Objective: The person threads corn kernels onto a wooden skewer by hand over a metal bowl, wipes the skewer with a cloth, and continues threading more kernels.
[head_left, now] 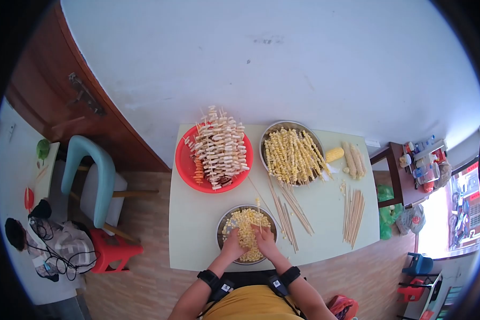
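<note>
A metal bowl (219,238) of loose corn kernels (247,220) stands at the front of the table. My right hand (265,241) is closed on a thin wooden skewer (258,212), which points away from me over the bowl. A few yellow kernels sit at the skewer's far end. My left hand (233,246) is over the left part of the bowl, fingers bent down against the kernels. Its fingertips are partly hidden, and what they pinch is too small to make out.
Behind the bowl stand a red basin (182,173) of pale sliced skewers and a metal basin (263,137) of corn skewers. Bare sticks (353,218) lie in bundles on the table (197,240). A corn cob (334,154) and stripped cobs (353,160) lie at the back right.
</note>
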The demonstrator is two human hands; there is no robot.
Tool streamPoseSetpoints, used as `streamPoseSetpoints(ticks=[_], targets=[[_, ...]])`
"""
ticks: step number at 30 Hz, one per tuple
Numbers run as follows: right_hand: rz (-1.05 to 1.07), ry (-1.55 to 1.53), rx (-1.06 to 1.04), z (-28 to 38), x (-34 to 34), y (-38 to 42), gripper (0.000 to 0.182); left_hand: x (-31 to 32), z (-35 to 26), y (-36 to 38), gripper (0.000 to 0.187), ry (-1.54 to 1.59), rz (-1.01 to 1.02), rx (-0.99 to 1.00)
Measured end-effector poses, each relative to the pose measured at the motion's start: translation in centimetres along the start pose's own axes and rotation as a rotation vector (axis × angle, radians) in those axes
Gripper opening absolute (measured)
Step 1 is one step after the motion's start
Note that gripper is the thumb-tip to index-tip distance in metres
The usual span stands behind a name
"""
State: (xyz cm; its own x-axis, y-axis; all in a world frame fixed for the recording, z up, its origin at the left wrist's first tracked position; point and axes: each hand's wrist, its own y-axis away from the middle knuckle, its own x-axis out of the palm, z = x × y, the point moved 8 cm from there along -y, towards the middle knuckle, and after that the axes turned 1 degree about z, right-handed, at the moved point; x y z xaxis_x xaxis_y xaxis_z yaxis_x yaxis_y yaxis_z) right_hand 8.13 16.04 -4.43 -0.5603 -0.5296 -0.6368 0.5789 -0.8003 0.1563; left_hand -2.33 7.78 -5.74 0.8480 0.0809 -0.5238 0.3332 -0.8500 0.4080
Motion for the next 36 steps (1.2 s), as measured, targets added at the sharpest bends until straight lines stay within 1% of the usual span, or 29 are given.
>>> streamPoseSetpoints(ticks=[1,2,3,4,5,6,7,8,9,11,14,16,17,18,19,20,21,22,23,24,25,26,27,28,29,30,31,34,36], targets=[[0.038,-0.119,0.043,-0.3,0.4,0.0,0.033,0.1,-0.3,0.0,0.077,0.033,0.007,0.0],[0.038,-0.118,0.047,-0.4,0.3,0.2,0.033,0.1,-0.5,0.0,0.075,0.066,0.014,-0.001],[0.097,-0.27,0.112,-0.6,0.5,0.2,0.035,-0.2,-0.7,0.0,0.075,0.067,0.015,-0.001],[0.157,-0.423,0.175,-0.6,0.9,0.2,0.037,-0.3,-0.7,0.1,0.07,0.145,0.063,-0.004],[0.16,-0.423,0.176,-0.4,0.3,0.3,0.037,-0.4,-0.7,0.2,0.065,0.223,0.111,-0.01],[0.142,-0.52,0.245,0.6,-1.1,0.6,0.038,-1.0,-0.7,0.1,0.065,0.223,0.11,-0.013],[0.123,-0.616,0.314,0.7,-1.9,1.0,0.04,-1.7,-0.3,0.0,0.059,0.26,0.087,-0.073],[0.124,-0.616,0.314,0.1,-2.2,1.0,0.04,-2.1,0.2,0.0,0.053,0.297,0.065,-0.131],[0.112,-0.567,0.353,-1.2,-2.4,1.0,0.04,-2.1,0.6,0.0,0.053,0.298,0.063,-0.129],[0.099,-0.518,0.385,-2.8,-1.8,1.1,0.041,-3.4,0.9,-0.1,0.046,0.027,-0.157,-0.017],[0.116,-0.552,0.396,-3.0,0.3,1.8,0.041,-1.9,0.9,-0.2,0.043,0.028,-0.165,0.037],[0.231,-0.596,0.367,-1.2,1.0,1.6,0.042,-1.7,0.4,-0.3,0.04,0.05,-0.153,0.044],[0.231,-0.596,0.366,-1.1,0.8,1.6,0.042,-1.5,0.3,-0.3,0.036,0.073,-0.136,0.044],[0.184,-0.702,0.345,-0.9,0.3,1.5,0.041,-1.6,0.4,-0.3,0.036,0.073,-0.136,0.043],[0.137,-0.808,0.325,-0.6,-0.3,1.5,0.041,-1.5,1.0,-0.4,0.032,0.205,-0.107,0.003],[0.138,-0.808,0.325,-0.5,-0.7,1.4,0.041,-1.3,1.4,-0.5,0.028,0.336,-0.079,-0.035],[0.087,-0.8,0.36,-0.6,-1.7,1.4,0.042,-1.4,1.3,-0.5,0.028,0.336,-0.08,-0.035],[0.035,-0.791,0.394,-0.8,-2.6,1.4,0.043,-2.4,1.1,-0.3,0.024,0.294,-0.185,-0.007],[0.035,-0.79,0.391,-0.8,-3.0,1.5,0.043,-3.4,0.8,-0.2,0.021,0.252,-0.29,0.02],[-0.016,-0.789,0.367,-0.9,-3.9,1.5,0.045,-3.5,0.6,-0.3,0.021,0.253,-0.294,0.02],[-0.066,-0.79,0.343,-0.8,-4.6,1.6,0.049,-3.6,-0.3,-0.5,0.022,0.211,-0.3,0.093],[-0.059,-0.792,0.344,-0.8,-4.9,1.8,0.049,-3.6,-1.0,-0.5,0.023,0.167,-0.304,0.161],[-0.068,-0.774,0.388,-0.5,-5.5,2.1,0.051,-3.6,-1.3,-0.6,0.023,0.163,-0.305,0.154],[-0.079,-0.756,0.431,-0.5,-5.7,2.2,0.055,-3.5,-2.5,-0.5,0.024,0.033,-0.319,0.214],[-0.075,-0.76,0.432,-0.3,-5.4,2.1,0.055,-3.4,-3.6,-0.5,0.025,-0.097,-0.331,0.275],[-0.141,-0.723,0.404,-0.1,-5.7,2.0,0.056,-2.8,-3.5,-0.8,0.028,-0.127,-0.277,0.252],[-0.204,-0.682,0.374,0.0,-6.3,1.9,0.057,-2.6,-3.0,-0.9,0.028,-0.127,-0.28,0.25],[-0.203,-0.608,0.33,0.7,-6.8,2.0,0.055,-2.1,-2.4,-1.3,0.025,-0.159,-0.229,0.219],[-0.211,-0.632,0.326,0.3,-6.6,2.3,0.054,-2.2,-0.9,-0.9,0.021,0.111,-0.166,0.057]])
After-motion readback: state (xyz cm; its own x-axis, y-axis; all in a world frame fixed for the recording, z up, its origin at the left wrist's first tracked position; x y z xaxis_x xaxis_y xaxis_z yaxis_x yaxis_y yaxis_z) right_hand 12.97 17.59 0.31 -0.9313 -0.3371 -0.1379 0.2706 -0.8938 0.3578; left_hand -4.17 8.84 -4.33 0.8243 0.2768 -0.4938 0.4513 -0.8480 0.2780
